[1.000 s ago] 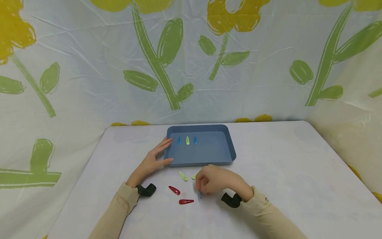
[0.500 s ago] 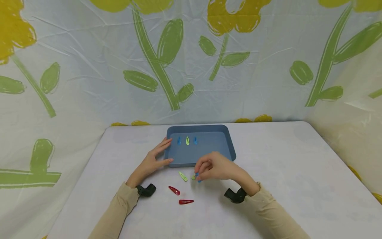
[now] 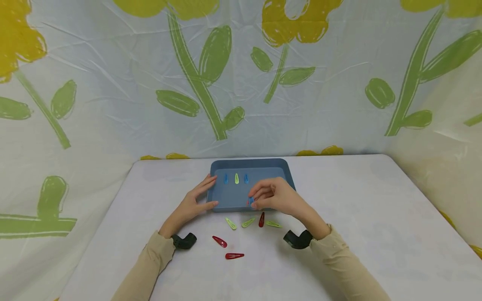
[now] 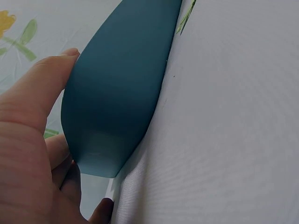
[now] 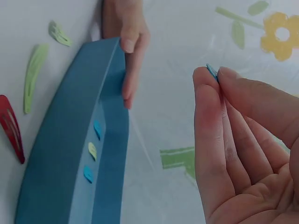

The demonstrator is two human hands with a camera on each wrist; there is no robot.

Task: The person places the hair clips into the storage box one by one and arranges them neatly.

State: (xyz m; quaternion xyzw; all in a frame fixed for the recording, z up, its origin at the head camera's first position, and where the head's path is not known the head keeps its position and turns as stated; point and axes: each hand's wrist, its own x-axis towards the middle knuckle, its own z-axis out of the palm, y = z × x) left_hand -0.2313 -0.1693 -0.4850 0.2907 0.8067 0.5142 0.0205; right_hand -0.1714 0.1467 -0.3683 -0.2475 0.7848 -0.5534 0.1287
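Note:
My right hand (image 3: 280,196) pinches a blue snap hair clip (image 3: 251,201) between thumb and index finger, over the front part of the blue tray (image 3: 222,209). The right wrist view shows only the end of this clip (image 5: 212,71) poking out of the fingertips. At the tray's left side my left hand (image 3: 191,205) rests with fingers spread, thumb and fingertips touching the rim. Along the back left inside the tray lie a blue clip (image 3: 226,179), a green clip (image 3: 237,179) and another blue clip (image 3: 246,179) in a row.
In front of the tray lie several loose clips: green clips (image 3: 231,223), a red clip (image 3: 261,220) among them, and two more red clips (image 3: 219,241) nearer to me. A white cloth covers the table (image 3: 357,209); a flower-print curtain (image 3: 331,104) hangs behind.
My right hand has lifted the blue clip off the table and moved it forward over the tray, uncovering the red and green clips beneath. The left hand has stayed put.

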